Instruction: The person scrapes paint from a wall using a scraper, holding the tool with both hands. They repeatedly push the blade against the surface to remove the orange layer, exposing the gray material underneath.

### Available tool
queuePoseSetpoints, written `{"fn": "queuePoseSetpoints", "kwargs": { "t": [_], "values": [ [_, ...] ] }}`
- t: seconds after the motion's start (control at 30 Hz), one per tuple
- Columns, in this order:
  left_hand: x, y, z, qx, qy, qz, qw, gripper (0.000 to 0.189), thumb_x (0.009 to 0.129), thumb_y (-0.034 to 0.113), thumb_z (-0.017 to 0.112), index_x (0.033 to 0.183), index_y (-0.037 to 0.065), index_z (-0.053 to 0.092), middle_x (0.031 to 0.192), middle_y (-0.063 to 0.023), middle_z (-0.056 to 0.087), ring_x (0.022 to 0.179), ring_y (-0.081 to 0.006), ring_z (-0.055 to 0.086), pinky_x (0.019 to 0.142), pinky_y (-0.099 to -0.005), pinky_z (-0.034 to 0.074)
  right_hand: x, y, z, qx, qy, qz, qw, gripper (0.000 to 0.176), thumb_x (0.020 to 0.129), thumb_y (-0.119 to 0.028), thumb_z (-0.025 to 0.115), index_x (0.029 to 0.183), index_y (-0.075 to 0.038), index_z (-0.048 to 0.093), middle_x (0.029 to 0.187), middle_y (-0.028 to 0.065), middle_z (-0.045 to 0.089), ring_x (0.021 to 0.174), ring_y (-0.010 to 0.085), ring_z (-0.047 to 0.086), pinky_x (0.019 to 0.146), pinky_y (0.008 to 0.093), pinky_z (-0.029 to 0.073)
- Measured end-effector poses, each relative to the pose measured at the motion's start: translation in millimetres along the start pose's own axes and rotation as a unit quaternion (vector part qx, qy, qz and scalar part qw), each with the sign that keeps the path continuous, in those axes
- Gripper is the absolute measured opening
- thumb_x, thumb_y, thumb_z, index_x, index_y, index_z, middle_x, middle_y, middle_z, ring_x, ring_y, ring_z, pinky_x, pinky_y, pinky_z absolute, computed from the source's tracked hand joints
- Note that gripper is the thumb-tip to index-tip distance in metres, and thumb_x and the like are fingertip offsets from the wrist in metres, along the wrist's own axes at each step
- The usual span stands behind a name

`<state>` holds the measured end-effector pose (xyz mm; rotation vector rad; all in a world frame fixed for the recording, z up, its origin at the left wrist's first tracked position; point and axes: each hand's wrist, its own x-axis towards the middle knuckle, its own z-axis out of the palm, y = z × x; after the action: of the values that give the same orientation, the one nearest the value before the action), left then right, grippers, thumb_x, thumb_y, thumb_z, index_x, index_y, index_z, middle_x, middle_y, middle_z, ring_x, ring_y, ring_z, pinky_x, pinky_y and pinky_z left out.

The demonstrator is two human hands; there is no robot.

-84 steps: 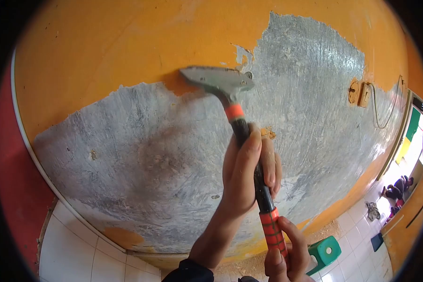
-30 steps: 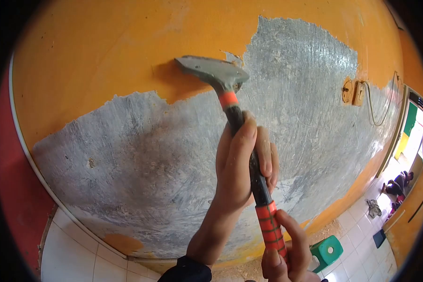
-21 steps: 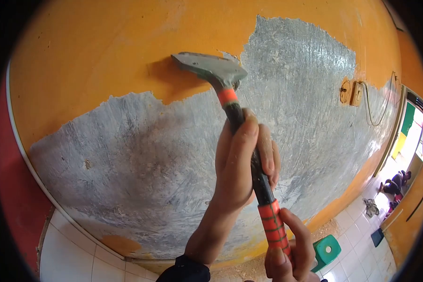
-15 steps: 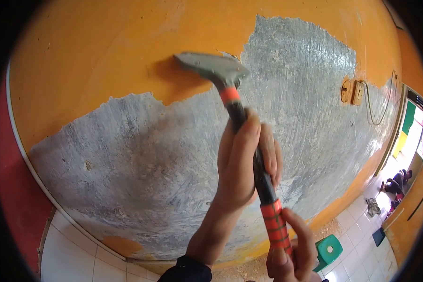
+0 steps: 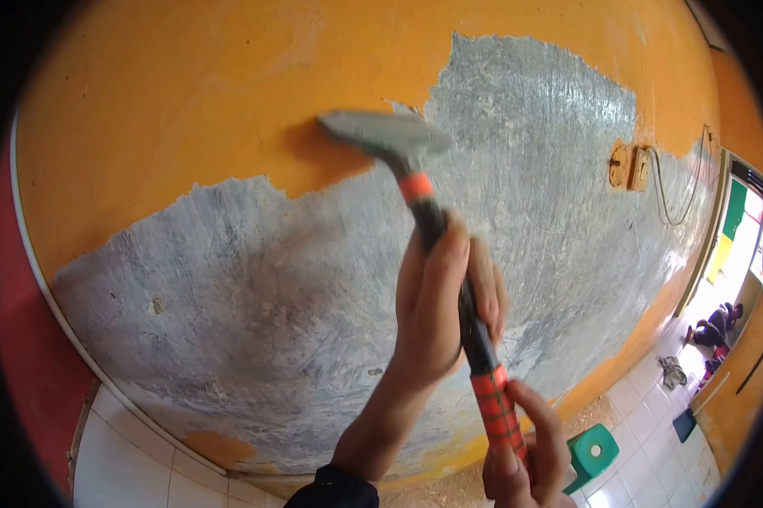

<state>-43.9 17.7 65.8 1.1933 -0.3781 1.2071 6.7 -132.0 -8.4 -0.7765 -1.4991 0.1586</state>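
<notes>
A long-handled scraper with a wide metal blade and a black and red-orange handle is held in front of the wall. My left hand is wrapped around the black upper shaft. Lower down, my right hand grips the red-orange end. The blade lies over the lower edge of the orange paint, its right end over the bare grey patch. Just above the blade, a small flake of paint curls off the wall. Whether the blade's edge touches the wall cannot be made out.
A switch box with a hanging cable is on the wall at right. A green stool stands on the tiled floor among paint debris. Beyond, near a doorway, a person is low on the floor. A red wall borders the left.
The scraper's blade has moved slightly down the wall, and looks more blurred. Both hands keep their grip on the handle. The view has shifted a little.
</notes>
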Motion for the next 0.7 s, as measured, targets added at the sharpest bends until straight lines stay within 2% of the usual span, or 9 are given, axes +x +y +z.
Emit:
{"fn": "queuePoseSetpoints", "kwargs": {
  "t": [0.07,0.17,0.2,0.3,0.43,0.5,0.53,0.63,0.7],
  "values": [
    [7,6,5,0.003,0.003,0.004,1.0,0.021,0.099,0.026,0.035,0.088,0.009,0.039,0.049,-0.0027,0.037,0.035,-0.0161,0.042,0.028,-0.0269,0.036,8,-4,2,0.032,0.008,0.011,0.999,0.052,0.096,-0.021,0.041,0.139,0.008,0.03,0.13,0.0267,0.049,0.049,0.0037,0.043,0.044,0.0191,0.033],
    [-6,-2,2,-0.004,0.001,-0.01,1.0,0.021,0.099,0.027,0.036,0.085,0.01,0.037,0.049,-0.0011,0.037,0.035,-0.0143,0.041,0.028,-0.0264,0.036,-3,-4,-2,0.04,-0.017,0.014,0.999,0.052,0.096,-0.018,0.04,0.139,0.007,0.028,0.134,0.0281,0.045,0.049,0.0036,0.043,0.044,0.0186,0.033],
    [-6,-2,3,-0.003,0.011,-0.007,1.0,0.022,0.098,0.027,0.037,0.084,0.01,0.036,0.049,-0.0009,0.037,0.035,-0.0139,0.041,0.027,-0.0264,0.036,1,-3,-2,0.005,-0.022,-0.005,1.0,0.052,0.096,-0.018,0.04,0.14,0.008,0.027,0.134,0.0283,0.045,0.049,0.0032,0.043,0.044,0.0183,0.032],
    [10,6,4,-0.013,-0.013,0.009,1.0,0.021,0.098,0.026,0.037,0.086,0.01,0.037,0.049,-0.0019,0.037,0.035,-0.0145,0.041,0.027,-0.0266,0.036,11,-6,2,0.032,-0.01,-0.003,0.999,0.052,0.096,-0.016,0.039,0.139,0.008,0.027,0.133,0.0276,0.046,0.049,0.0035,0.044,0.044,0.0186,0.033],
    [-2,-1,3,-0.004,0.006,-0.007,1.0,0.028,0.098,0.027,0.037,0.077,0.008,0.038,0.048,-0.002,0.036,0.035,-0.0135,0.041,0.028,-0.0264,0.037,6,-2,-1,0.024,-0.016,-0.008,1.0,0.051,0.096,-0.015,0.038,0.14,0.008,0.026,0.132,0.0262,0.048,0.049,0.0041,0.044,0.045,0.0187,0.034],
    [6,1,2,-0.013,0.001,-0.009,1.0,0.031,0.098,0.027,0.037,0.074,0.009,0.038,0.047,-0.0019,0.035,0.034,-0.0136,0.041,0.028,-0.0268,0.038,10,2,2,-0.036,-0.001,-0.042,0.998,0.053,0.095,-0.017,0.038,0.141,0.007,0.025,0.13,0.0246,0.05,0.048,0.0045,0.044,0.045,0.0193,0.035],
    [13,5,4,-0.012,-0.001,-0.005,1.0,0.03,0.098,0.027,0.037,0.075,0.008,0.038,0.047,-0.0021,0.035,0.034,-0.0138,0.041,0.028,-0.027,0.038,12,-3,2,-0.008,-0.004,-0.007,1.0,0.053,0.095,-0.017,0.038,0.141,0.007,0.026,0.128,0.0239,0.051,0.049,0.005,0.045,0.045,0.0197,0.036],
    [10,7,10,-0.015,0.014,-0.006,1.0,0.029,0.098,0.028,0.038,0.077,0.009,0.039,0.048,-0.0023,0.036,0.034,-0.014,0.04,0.027,-0.0271,0.038,11,-11,-6,0.017,-0.029,0.022,0.999,0.053,0.095,-0.017,0.039,0.141,0.007,0.026,0.129,0.0247,0.05,0.049,0.0054,0.045,0.045,0.0201,0.036],
    [6,2,8,-0.008,0.005,-0.007,1.0,0.03,0.098,0.029,0.039,0.076,0.009,0.038,0.048,-0.0012,0.036,0.034,-0.0135,0.041,0.027,-0.0267,0.038,15,-3,-5,0.008,-0.025,-0.003,1.0,0.054,0.095,-0.018,0.039,0.141,0.005,0.025,0.131,0.026,0.048,0.05,0.0066,0.047,0.046,0.0199,0.037]
  ]
}}
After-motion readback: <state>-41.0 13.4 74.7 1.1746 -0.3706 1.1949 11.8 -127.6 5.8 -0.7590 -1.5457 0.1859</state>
